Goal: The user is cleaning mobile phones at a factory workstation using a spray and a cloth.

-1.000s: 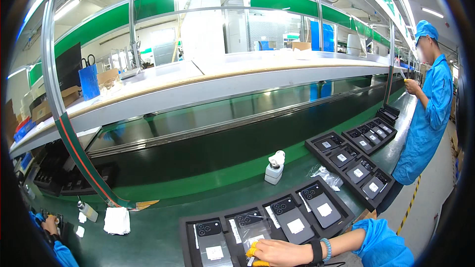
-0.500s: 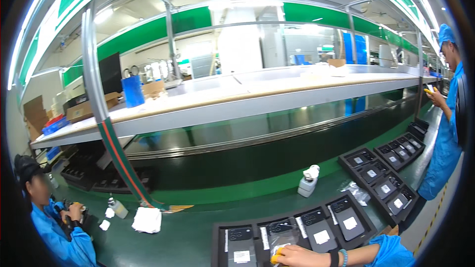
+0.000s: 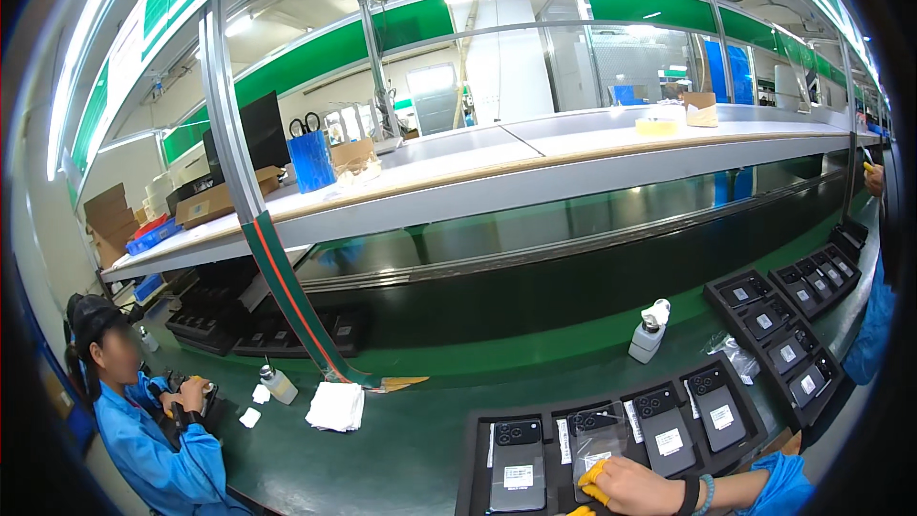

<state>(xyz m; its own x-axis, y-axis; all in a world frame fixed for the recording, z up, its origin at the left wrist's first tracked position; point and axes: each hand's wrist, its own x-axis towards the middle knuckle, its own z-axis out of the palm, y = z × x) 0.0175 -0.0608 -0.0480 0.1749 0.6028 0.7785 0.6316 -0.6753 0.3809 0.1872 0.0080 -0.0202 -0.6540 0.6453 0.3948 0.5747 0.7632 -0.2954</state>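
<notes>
A black foam tray (image 3: 468, 463) near the lower edge holds several dark smartphones in a row, each with a white label. My right hand (image 3: 635, 487), with yellow finger covers, comes in from the lower right. Its fingers are closed on the lower end of a clear plastic bag (image 3: 604, 432) lying over the second smartphone (image 3: 582, 420) from the left. Beside it, at the lower edge, shows a yellow-covered fingertip, seemingly of my left hand (image 3: 580, 511); the rest is out of the picture. The leftmost smartphone (image 3: 517, 466) lies label up.
More phone trays (image 3: 778, 349) stand to the right, near crumpled clear plastic (image 3: 734, 359). A pump bottle (image 3: 648, 333) stands behind my tray. White cloths (image 3: 334, 407) and another bottle (image 3: 278, 384) lie left, by a seated co-worker (image 3: 143, 420). A second person's sleeve (image 3: 871, 325) shows far right.
The view has swung left, so everything sits further right and the right-hand person is mostly cut off. My right hand stays at the second smartphone; a second yellow fingertip now shows beside it.
</notes>
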